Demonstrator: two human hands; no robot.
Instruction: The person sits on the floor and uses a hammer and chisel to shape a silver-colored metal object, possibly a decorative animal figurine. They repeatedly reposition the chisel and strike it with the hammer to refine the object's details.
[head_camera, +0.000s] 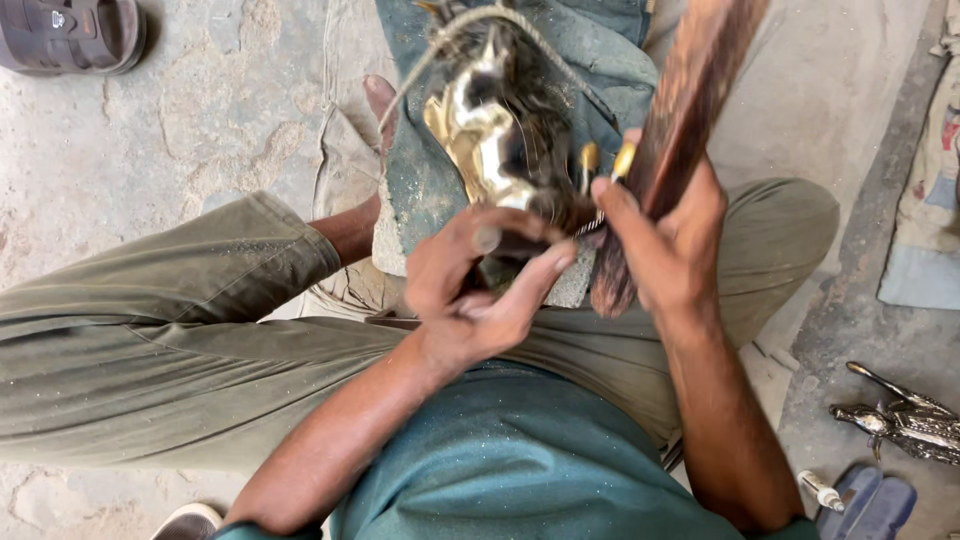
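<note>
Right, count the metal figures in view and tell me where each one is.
2. One shiny brass figure sits under the hands on the denim cloth; one darker figure lies on the floor at right. Others may be hidden.

You have one view only, from a camera worn on your head. It looks almost straight down over your chest and lap, so your teal shirt (520, 470) fills the bottom edge and your folded legs in olive trousers (150, 320) spread left and right across the middle. The top of the frame points away from your body, toward the stone floor (230, 110) in front of you. The camera sits close: your left hand (470, 290) and right hand (665, 235) meet near the centre and take up much of the picture. The edges catch only a narrow ring of floor around you. No second view shares this scene.
</note>
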